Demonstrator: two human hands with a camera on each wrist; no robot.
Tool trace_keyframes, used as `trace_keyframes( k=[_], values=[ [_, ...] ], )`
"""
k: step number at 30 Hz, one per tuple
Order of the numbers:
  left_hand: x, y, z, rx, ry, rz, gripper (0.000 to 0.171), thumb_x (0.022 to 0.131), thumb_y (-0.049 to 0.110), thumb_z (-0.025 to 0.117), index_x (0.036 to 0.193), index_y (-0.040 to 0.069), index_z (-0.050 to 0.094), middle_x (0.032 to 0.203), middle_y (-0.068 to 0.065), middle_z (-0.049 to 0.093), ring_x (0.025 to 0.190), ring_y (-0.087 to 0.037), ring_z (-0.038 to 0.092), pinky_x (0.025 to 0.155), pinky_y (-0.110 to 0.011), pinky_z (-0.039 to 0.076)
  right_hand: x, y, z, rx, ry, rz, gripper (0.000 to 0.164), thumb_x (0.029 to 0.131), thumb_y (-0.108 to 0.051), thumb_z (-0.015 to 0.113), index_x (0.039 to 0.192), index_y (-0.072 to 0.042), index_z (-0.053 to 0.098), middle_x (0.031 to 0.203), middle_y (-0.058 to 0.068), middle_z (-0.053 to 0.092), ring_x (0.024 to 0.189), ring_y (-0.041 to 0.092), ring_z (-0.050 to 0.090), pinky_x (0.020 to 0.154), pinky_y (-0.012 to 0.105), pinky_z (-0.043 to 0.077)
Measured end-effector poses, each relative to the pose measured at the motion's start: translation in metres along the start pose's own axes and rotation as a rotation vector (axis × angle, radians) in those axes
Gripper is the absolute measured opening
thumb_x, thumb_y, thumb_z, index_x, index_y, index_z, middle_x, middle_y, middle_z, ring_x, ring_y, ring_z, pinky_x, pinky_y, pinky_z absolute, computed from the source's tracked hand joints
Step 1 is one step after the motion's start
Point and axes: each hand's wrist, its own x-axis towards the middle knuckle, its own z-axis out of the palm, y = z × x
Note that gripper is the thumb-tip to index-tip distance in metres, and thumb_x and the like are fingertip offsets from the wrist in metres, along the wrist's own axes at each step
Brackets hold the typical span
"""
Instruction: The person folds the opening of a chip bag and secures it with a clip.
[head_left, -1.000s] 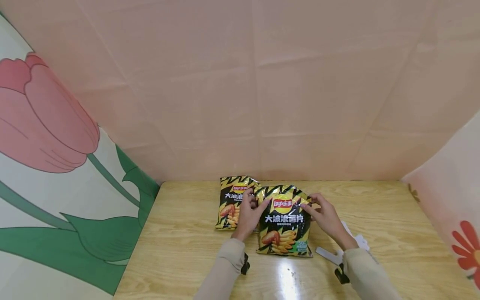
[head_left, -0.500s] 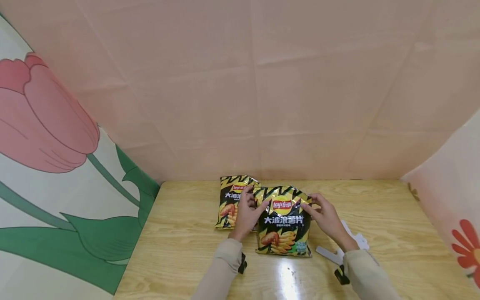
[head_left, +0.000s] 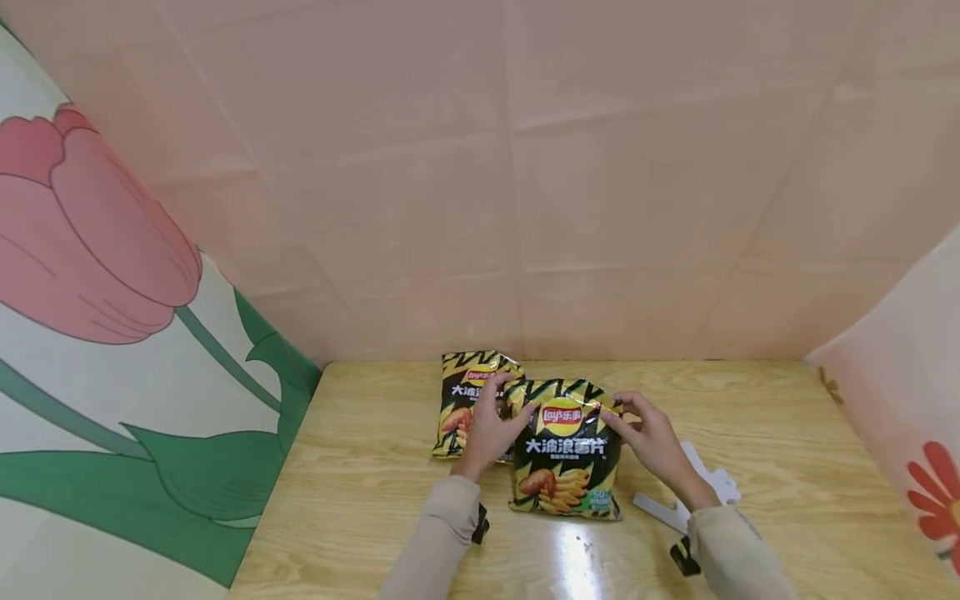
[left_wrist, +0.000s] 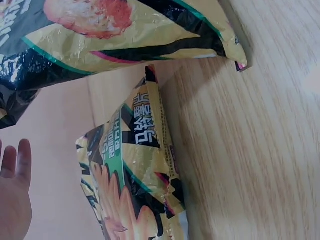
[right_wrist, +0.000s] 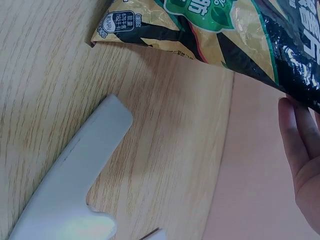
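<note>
Chip bag [head_left: 564, 458] in both hands [head_left: 487, 433] [head_left: 652, 437], second bag [head_left: 456, 404] behind

Creased pink backdrop [head_left: 517, 183] behind wood-grain table [head_left: 360, 500]

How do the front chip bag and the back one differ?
The left hand and right hand hold the front bag; neither holds the back bag. The front bag's face shows nearly whole in the head view, while the left hand and front bag partly cover the back bag. Both are black-and-yellow and branded Lay's.
</note>
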Motion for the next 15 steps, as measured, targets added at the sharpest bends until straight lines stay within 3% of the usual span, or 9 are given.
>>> trace_keyframes(
  k=[5, 9, 12, 15],
  values=[
    [0.001, 0.0, -0.003, -0.007, 0.008, 0.014, 0.044, 0.091, 0.034, 0.071, 0.13, 0.02, 0.055, 0.133, -0.008, 0.054, 0.117, -0.024, 0.054, 0.095, -0.04, 0.05, -0.001, 0.001, 0.001, -0.012, -0.01, 0.002, 0.036, 0.099, -0.024, 0.061, 0.125, 0.0, 0.055, 0.127, 0.026, 0.058, 0.088, 0.03, 0.071, 0.066, 0.026, 0.058],
    [0.002, 0.002, -0.007, 0.014, -0.001, 0.007, 0.037, 0.093, 0.036, 0.069, 0.125, 0.02, 0.059, 0.132, -0.006, 0.055, 0.124, -0.026, 0.051, 0.098, -0.041, 0.049, -0.003, 0.001, 0.002, -0.031, -0.018, 0.001, 0.036, 0.099, -0.026, 0.061, 0.125, -0.002, 0.055, 0.129, 0.026, 0.057, 0.092, 0.034, 0.071, 0.067, 0.026, 0.058],
    [0.002, 0.005, -0.011, 0.083, -0.015, 0.027, 0.035, 0.093, 0.04, 0.068, 0.122, 0.021, 0.063, 0.131, -0.003, 0.059, 0.13, -0.027, 0.049, 0.103, -0.046, 0.046, -0.005, 0.001, 0.003, -0.057, -0.017, 0.005, 0.037, 0.099, -0.029, 0.061, 0.125, -0.002, 0.056, 0.132, 0.025, 0.057, 0.104, 0.041, 0.067, 0.07, 0.024, 0.057],
    [0.004, 0.006, -0.014, 0.198, -0.027, 0.09, 0.032, 0.093, 0.041, 0.068, 0.118, 0.021, 0.068, 0.124, 0.001, 0.066, 0.129, -0.024, 0.052, 0.107, -0.048, 0.041, -0.007, 0.001, 0.005, -0.092, -0.012, 0.003, 0.037, 0.099, -0.03, 0.061, 0.124, -0.003, 0.057, 0.133, 0.023, 0.058, 0.118, 0.044, 0.06, 0.074, 0.022, 0.056]
  ],
)
